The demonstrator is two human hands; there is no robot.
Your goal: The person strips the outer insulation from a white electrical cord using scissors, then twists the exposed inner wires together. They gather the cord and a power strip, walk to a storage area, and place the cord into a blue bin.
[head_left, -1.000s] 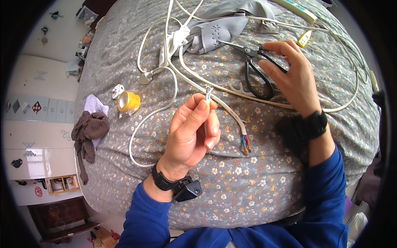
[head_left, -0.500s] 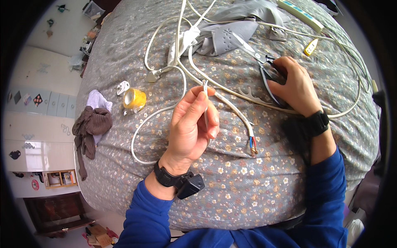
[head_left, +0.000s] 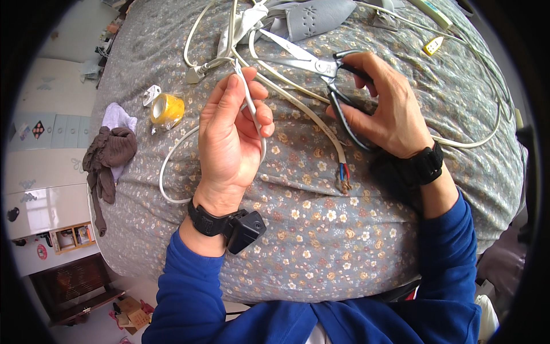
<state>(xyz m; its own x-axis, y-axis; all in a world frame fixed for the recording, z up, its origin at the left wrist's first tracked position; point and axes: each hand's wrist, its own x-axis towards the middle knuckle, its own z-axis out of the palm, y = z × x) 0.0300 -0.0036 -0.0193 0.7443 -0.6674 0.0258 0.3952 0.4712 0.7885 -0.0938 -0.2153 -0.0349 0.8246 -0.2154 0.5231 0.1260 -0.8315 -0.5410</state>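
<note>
A thin white cable is pinched between the thumb and fingers of my left hand, its end pointing up and away. Fine wire tips seem to show at that end, too small to make out fully. My right hand grips black-handled scissors, with thumb and fingers at the two handles. Their blades are spread and point left toward the cable end, one passing close above it. Between my hands lies a thicker white cable, its stripped end baring red and blue wires with copper tips.
Floral bedding lies under everything. At left are a yellow tape roll, a white plug and brown cloth. Grey fabric, a power strip and a small yellow-white item lie at the far side.
The scissors have come up and left in my right hand, from lying low beside it to spread blades near the cable end. My left hand has shifted left and away, with the cable still in it.
</note>
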